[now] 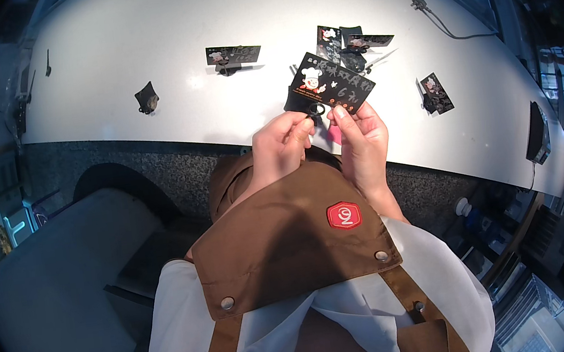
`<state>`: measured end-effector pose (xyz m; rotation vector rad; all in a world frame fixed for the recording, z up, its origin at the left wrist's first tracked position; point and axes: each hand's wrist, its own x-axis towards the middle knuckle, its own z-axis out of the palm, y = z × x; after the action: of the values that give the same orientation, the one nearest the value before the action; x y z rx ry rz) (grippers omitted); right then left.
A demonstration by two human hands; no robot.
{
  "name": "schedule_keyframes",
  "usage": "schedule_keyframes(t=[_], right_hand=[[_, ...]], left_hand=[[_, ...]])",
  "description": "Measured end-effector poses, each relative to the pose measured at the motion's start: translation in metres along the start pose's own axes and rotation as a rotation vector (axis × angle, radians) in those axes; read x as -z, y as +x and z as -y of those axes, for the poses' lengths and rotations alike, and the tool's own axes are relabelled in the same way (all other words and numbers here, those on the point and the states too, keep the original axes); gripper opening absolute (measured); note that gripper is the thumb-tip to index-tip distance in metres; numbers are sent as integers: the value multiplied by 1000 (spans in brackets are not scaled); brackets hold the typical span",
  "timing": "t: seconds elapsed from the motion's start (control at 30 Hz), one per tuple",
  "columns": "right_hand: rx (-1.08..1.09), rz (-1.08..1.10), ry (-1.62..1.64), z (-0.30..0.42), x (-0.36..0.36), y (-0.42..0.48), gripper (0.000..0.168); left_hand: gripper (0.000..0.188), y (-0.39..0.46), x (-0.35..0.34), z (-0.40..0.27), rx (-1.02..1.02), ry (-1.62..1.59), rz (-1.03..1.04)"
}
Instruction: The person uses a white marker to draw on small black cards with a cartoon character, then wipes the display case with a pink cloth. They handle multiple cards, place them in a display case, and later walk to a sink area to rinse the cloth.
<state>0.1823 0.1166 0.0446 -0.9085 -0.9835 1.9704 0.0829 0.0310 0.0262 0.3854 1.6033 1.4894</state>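
My right hand (363,137) pinches the lower edge of a black price card (342,84) between thumb and fingers. The card bears a cartoon chef and handwriting. My left hand (285,141) grips a small black clip holder with a ring (316,110), close below the card's lower edge; whether ring and card touch I cannot tell. A dark base (296,101) shows partly behind the card. Beneath my hands a pink object (334,134) is mostly hidden. Just beyond lie another black card (328,41), a card tilted in a clip (373,39) and a dark holder base (354,61).
On the white table (163,27) a clipped card (240,53) stands at centre-left, and a dark holder (147,98) further left. To the right are another clipped card (439,94), a corded plug (419,4) and a black device (536,131). A grey padded seat (71,265) is at lower left.
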Motion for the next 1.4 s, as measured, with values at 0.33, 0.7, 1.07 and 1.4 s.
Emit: schedule_keyframes(t=[0.33, 0.7, 1.07, 1.4], right_hand=[[97, 107, -289, -3, 8, 0, 19], [-79, 200, -298, -5, 19, 10, 13], [-149, 318, -337, 9, 28, 21, 8], [-158, 298, -377, 22, 23, 22, 10]], left_hand=[[14, 1, 0, 1, 10, -16, 15], [15, 3, 7, 5, 56, -24, 53], [17, 7, 2, 5, 6, -106, 152], [15, 15, 10, -5, 24, 2, 213]])
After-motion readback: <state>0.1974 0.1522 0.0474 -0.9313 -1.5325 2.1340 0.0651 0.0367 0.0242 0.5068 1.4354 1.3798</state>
